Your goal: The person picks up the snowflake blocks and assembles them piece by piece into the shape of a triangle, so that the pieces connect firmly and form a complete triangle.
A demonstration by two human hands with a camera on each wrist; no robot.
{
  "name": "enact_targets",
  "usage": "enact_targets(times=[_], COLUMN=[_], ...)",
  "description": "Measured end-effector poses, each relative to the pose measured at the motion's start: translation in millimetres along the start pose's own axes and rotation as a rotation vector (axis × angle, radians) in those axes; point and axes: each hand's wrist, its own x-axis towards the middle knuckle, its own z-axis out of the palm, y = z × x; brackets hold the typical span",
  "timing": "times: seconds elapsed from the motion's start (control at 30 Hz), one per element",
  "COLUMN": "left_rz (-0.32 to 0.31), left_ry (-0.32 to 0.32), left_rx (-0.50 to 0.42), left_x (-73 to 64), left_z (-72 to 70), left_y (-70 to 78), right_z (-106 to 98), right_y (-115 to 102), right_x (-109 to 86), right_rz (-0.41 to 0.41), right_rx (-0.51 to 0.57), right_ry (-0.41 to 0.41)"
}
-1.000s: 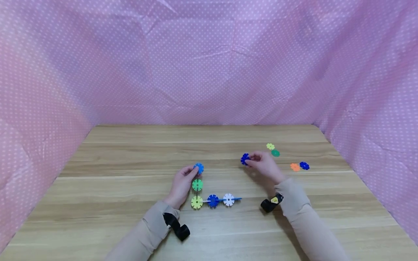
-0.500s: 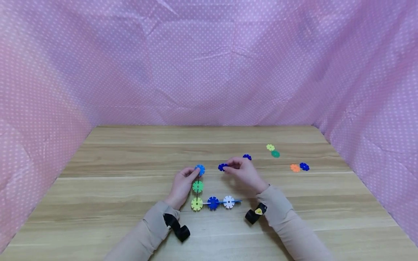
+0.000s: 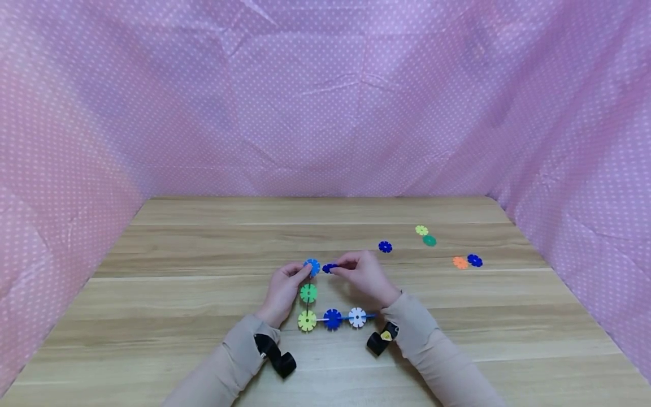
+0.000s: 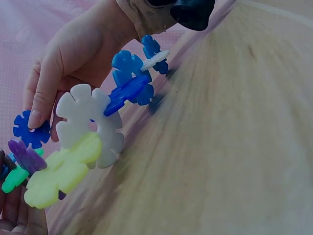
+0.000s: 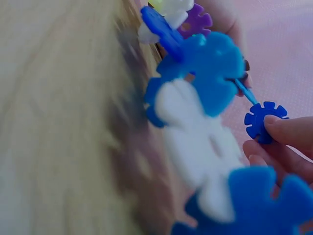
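Observation:
In the head view my left hand pinches a light blue slotted snowflake disc at the far end of an L-shaped chain. The chain runs through a green disc, a yellow disc, a dark blue disc and a white disc, with edge-on discs linking them. My right hand pinches a loose dark blue snowflake disc by its rim, just right of the light blue one. Whether these two touch cannot be told. Fingers hide part of both.
Farther right on the wooden table lie another dark blue disc, a yellow disc beside a green one, and an orange disc beside a dark blue one. Pink dotted cloth surrounds the table.
My right hand has moved left and slightly nearer with its dark blue disc, up to the light blue disc. Another dark blue disc now shows on the table behind it. My left hand stays nearly still.

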Motion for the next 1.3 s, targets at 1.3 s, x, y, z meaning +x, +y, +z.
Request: enact_targets(times=[1.3], left_rz=[-0.044], left_ry=[-0.085], left_rx=[-0.109], left_x=[-4.2], left_z=[-1.7], left_y=[4.0], right_z=[14], right_y=[-6], right_x=[4.5], right_rz=[-0.324], right_rx=[-0.141], right_ry=[0.084])
